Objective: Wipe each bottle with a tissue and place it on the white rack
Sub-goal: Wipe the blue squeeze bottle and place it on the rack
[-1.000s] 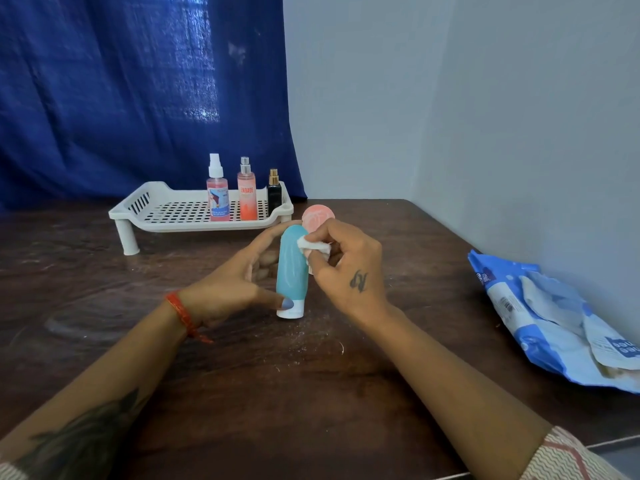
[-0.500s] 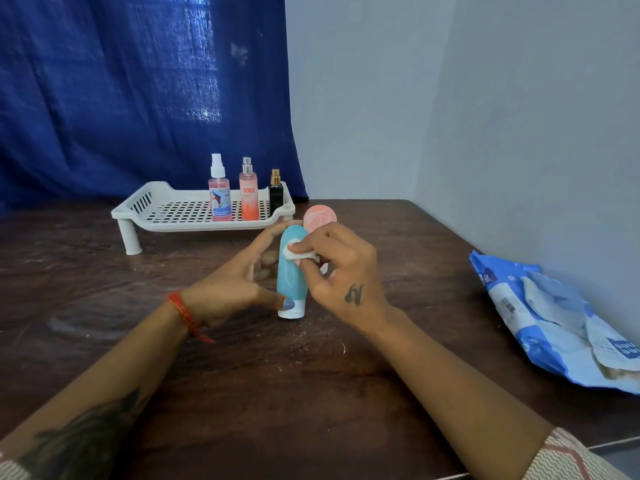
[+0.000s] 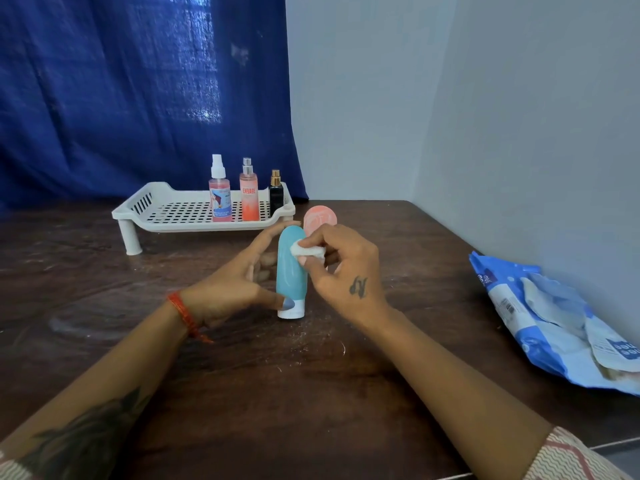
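Note:
A teal squeeze bottle (image 3: 290, 278) stands cap-down on the dark wooden table (image 3: 277, 393). My left hand (image 3: 239, 282) holds it, thumb at the white cap and fingers behind. My right hand (image 3: 341, 271) pinches a small wad of white tissue (image 3: 306, 250) against the bottle's upper right side. A pink bottle (image 3: 320, 218) stands just behind, mostly hidden by my right hand. The white rack (image 3: 166, 211) sits further back and carries three bottles at its right end: a pink spray bottle (image 3: 219, 195), an orange one (image 3: 249, 197) and a small black one (image 3: 276, 194).
A blue and white tissue pack (image 3: 554, 323) lies at the right, against the grey wall. A blue curtain (image 3: 138, 98) hangs behind the rack. The rack's left half holds nothing.
My right hand has slid the tissue back and forth across the upper part of the teal bottle. The left hand and the bottle have stayed in place.

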The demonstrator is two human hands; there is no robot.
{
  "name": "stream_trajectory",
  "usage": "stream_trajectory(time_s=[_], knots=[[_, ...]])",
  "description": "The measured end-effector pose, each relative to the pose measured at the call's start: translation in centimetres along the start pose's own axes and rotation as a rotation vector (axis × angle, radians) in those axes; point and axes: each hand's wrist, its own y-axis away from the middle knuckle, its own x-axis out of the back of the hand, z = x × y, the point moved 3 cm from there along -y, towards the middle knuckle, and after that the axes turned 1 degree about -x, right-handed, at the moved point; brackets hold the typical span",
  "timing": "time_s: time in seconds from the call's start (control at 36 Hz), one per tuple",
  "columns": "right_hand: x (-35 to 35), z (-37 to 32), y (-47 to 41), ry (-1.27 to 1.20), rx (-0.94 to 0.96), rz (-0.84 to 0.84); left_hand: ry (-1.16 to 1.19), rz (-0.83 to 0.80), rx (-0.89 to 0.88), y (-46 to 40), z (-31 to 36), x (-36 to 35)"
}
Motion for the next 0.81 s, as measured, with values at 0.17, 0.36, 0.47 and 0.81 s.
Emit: stream_trajectory(time_s=[0.17,0.36,0.47,0.81], knots=[[0.1,0.0,0.1,0.013,0.047,-0.001,0.002,-0.004,0.012,-0.1,-0.1,0.0],[-0.2,1.4,-0.1,-0.090,-0.353,-0.131,-0.021,-0.005,0.004,-0.1,0.0,-0.1],[0.0,0.7,0.0,-0.070,-0.224,-0.074,-0.032,0.008,0.009,-0.1,-0.1,0.1],[-0.3,1.5,0.0,-0.127,-0.409,-0.158,-0.001,-0.017,0.008,-0.2,-0.1,0.3]])
